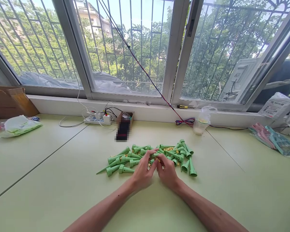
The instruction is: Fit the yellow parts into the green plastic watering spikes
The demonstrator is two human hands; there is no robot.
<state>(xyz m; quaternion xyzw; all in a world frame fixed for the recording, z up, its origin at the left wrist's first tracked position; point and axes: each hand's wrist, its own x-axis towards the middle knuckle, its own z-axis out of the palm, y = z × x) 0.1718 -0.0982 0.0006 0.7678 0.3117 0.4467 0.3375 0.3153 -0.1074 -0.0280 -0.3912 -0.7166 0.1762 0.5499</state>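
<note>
My left hand and my right hand meet over a pile of green plastic spikes. The fingers of my left hand are closed around a green spike, mostly hidden by the hands. Between the fingertips of my right hand shows a small yellow piece, close against that spike. To the left lie several ribbed-cap spikes. On the right, several spikes with open wide ends are heaped together. Small yellow pieces lie among the spikes behind my hands.
Behind the pile stand a small box with a blurred dark item and a power strip. A clear plastic cup stands back right, beside bundled wires. Plastic bags lie far right; a white-green packet and cardboard box are left.
</note>
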